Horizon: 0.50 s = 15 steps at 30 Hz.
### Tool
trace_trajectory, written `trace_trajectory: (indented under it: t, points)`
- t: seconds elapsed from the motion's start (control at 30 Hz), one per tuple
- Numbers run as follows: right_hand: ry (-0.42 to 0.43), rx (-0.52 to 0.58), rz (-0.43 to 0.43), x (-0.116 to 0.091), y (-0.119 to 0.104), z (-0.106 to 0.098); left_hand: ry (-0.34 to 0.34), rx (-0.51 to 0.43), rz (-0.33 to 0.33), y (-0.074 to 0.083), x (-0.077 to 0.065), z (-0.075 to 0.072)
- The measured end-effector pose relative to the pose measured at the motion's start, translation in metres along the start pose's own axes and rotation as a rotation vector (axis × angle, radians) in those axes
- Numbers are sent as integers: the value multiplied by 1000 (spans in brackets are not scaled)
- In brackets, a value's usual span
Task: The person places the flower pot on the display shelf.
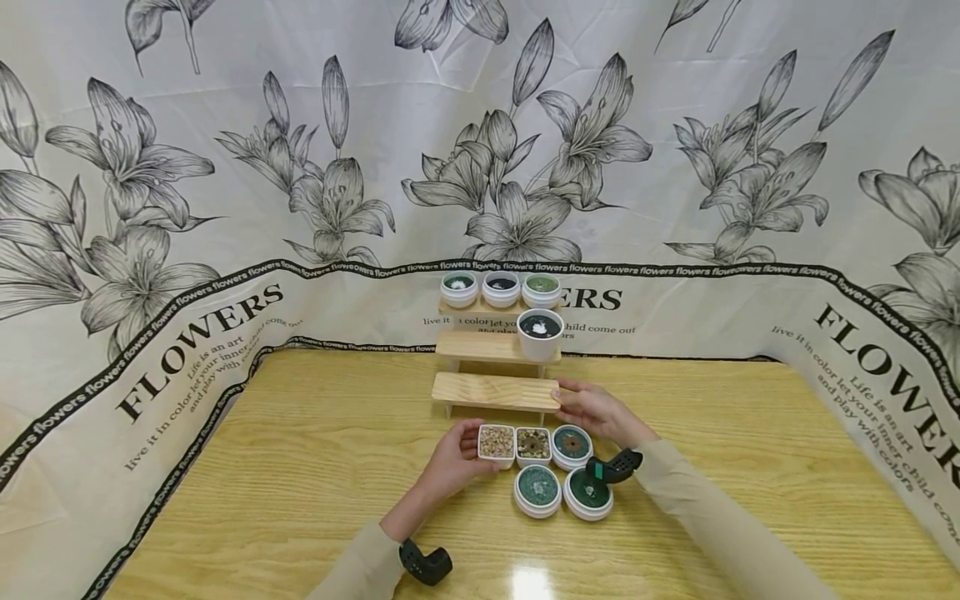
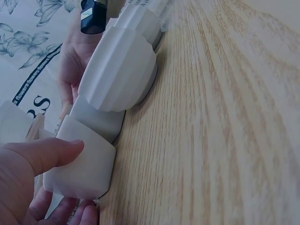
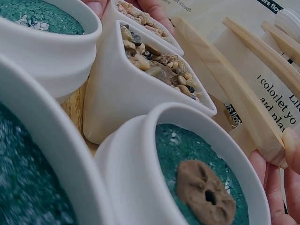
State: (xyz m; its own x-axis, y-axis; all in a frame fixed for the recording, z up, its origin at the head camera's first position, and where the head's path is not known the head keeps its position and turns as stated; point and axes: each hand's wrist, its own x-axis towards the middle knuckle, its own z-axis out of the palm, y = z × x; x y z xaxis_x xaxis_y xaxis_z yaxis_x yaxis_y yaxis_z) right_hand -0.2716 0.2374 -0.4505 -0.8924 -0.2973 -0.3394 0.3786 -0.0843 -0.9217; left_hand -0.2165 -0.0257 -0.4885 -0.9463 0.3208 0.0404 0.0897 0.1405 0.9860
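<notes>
My left hand (image 1: 448, 460) holds a square white pot (image 1: 497, 463) of light pebbles, thumb on one side and fingers curled at the other. In the left wrist view the thumb presses the pot's white wall (image 2: 89, 164). My right hand (image 1: 596, 412) pinches the right end of the lowest wooden shelf (image 1: 495, 390) of a stepped stand, thumb above and fingers below. Beside the held pot stands another square pot (image 1: 533, 462) with mixed pebbles. Right of that is a round white pot (image 3: 126, 173) with green filling and a brown holed piece (image 3: 206, 194).
Two more round pots, one lighter green (image 1: 537, 512) and one darker green (image 1: 588, 514), stand nearer me. A taller white cup (image 1: 540, 346) sits on the middle shelf (image 1: 476, 345). Three small round bowls line the top shelf (image 1: 480, 309). A flower-printed cloth (image 1: 360, 308) hangs behind the wooden table (image 1: 300, 467).
</notes>
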Motion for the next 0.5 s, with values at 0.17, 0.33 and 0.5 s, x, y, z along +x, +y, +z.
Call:
trace_trajectory:
  t: [0.17,0.33,0.5]
  points:
    - [-3,-15,-1,0,0,1,4,-3,-8,1,-1,1]
    - [10,-28,4,0,0,1,17,-3,-9,3,-3,1]
    - [21,-20,13,2,0,1,46,-13,-8,3,-4,2]
